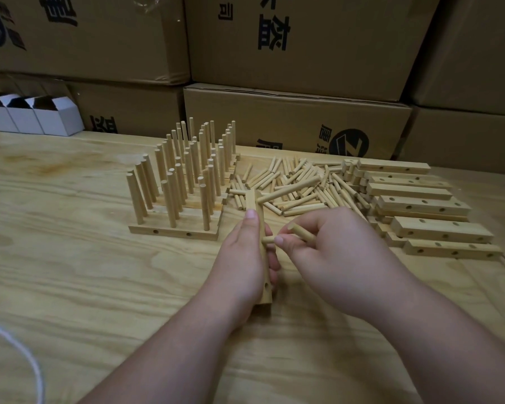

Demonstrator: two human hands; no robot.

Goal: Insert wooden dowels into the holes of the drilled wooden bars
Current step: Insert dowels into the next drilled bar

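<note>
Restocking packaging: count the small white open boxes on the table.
3 white boxes, side by side at the table's far left: left, middle, right. More may sit beyond the frame.

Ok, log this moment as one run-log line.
left hand: holds drilled bar | right hand: pressing dowel into bar | one dowel already seated | loose dowels: pile behind
</note>
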